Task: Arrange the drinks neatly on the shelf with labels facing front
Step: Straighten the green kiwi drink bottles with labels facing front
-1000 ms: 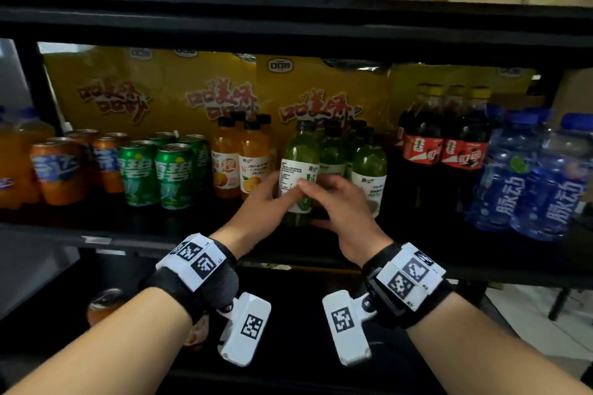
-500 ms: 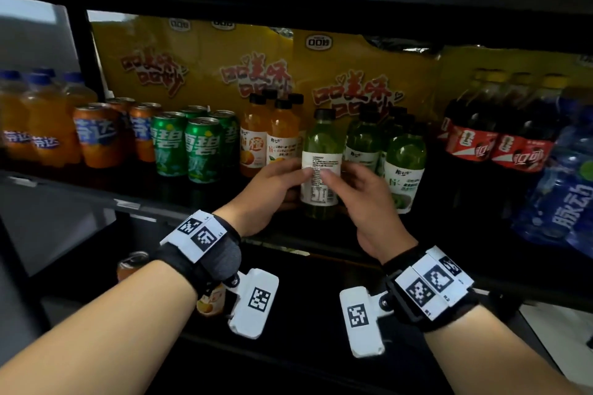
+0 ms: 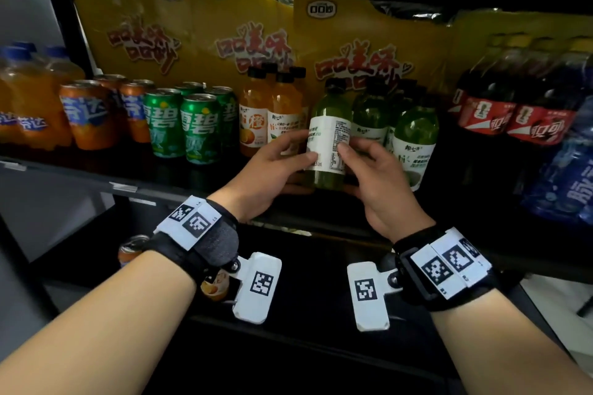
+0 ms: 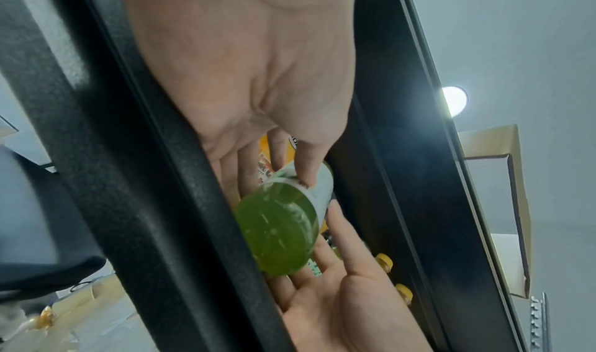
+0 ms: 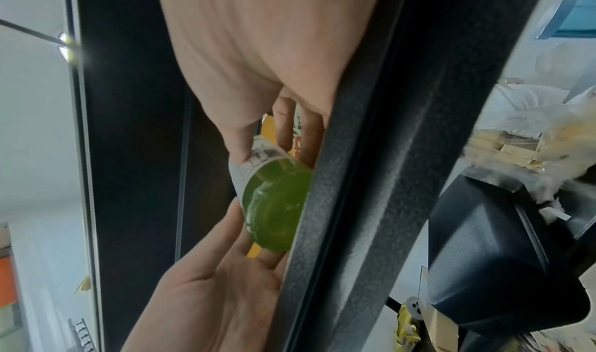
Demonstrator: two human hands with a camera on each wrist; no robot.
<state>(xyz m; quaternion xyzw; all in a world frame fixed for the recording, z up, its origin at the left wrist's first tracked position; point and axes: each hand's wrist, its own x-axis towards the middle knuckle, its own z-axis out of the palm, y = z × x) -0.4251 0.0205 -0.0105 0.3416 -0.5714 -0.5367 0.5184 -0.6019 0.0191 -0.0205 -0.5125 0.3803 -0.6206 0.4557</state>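
A green drink bottle point(image 3: 328, 125) with a black cap and a white label is at the front of the middle shelf point(image 3: 80, 175). The fine-print side of its label faces me. My left hand point(image 3: 288, 159) grips it from the left, thumb on the label. My right hand point(image 3: 356, 157) grips it from the right, thumb on the label too. From below, the left wrist view shows the bottle's green base point(image 4: 277, 230) between both hands. The right wrist view shows the same base point(image 5: 274, 204) beside the shelf's front rail point(image 5: 354, 179).
More green bottles point(image 3: 414, 138) stand right of the held one, orange juice bottles point(image 3: 256, 115) to its left. Further left are green cans point(image 3: 199, 128) and orange cans point(image 3: 86, 115); cola bottles point(image 3: 513, 112) and blue bottles point(image 3: 564, 176) stand right. Yellow bags point(image 3: 256, 42) line the back. A can point(image 3: 131, 250) sits on the lower shelf.
The bottle has turned between my fingers, so its fine-print side now faces me. Both hands have stayed on it. The head view has moved closer and lower.
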